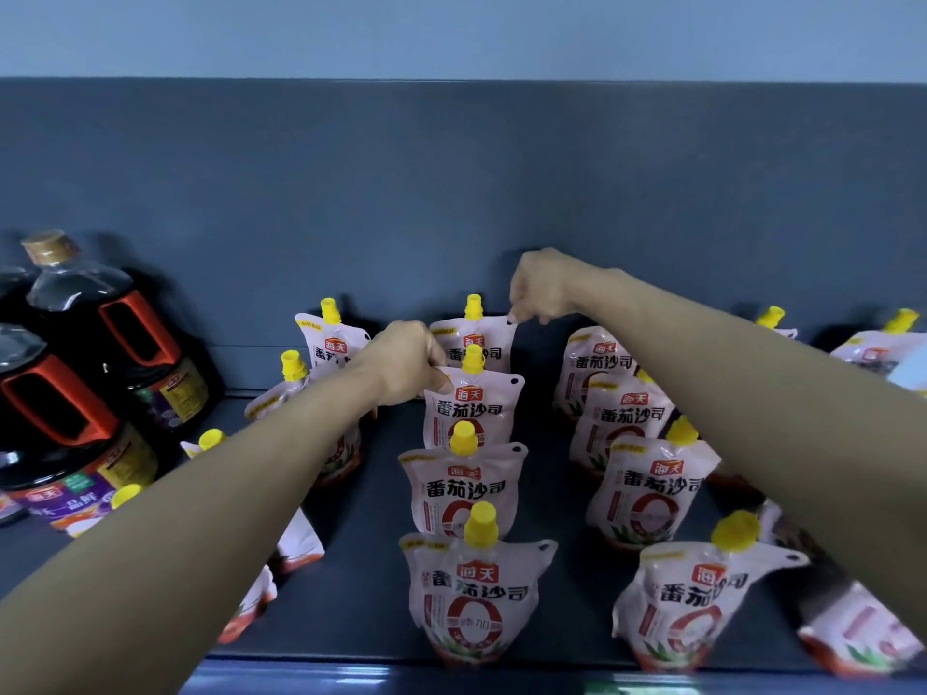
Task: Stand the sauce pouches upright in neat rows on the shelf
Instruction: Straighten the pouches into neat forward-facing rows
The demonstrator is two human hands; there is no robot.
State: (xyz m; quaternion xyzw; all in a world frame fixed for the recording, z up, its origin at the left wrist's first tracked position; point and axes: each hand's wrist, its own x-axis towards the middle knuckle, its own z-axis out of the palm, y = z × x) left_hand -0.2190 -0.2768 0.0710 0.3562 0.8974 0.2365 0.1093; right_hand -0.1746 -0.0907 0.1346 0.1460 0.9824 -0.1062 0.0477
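Note:
Pink sauce pouches with yellow caps stand in rows on the dark shelf point(371, 584). The middle row runs from a front pouch point(476, 599) to the rearmost pouch point(476, 343). My right hand point(539, 288) pinches the top right corner of that rearmost pouch. My left hand point(406, 363) has its fingers curled at the top left corner of the second pouch from the back point(474, 408). A right row point(647, 494) and a left row point(328, 343) also stand upright; my left forearm hides much of the left row.
Large dark sauce bottles point(115, 338) with red handles stand at the far left. More pouches point(873, 348) sit at the far right, one point(853, 639) lying low near the front edge. The shelf's back wall point(451, 193) is close behind the rear pouches.

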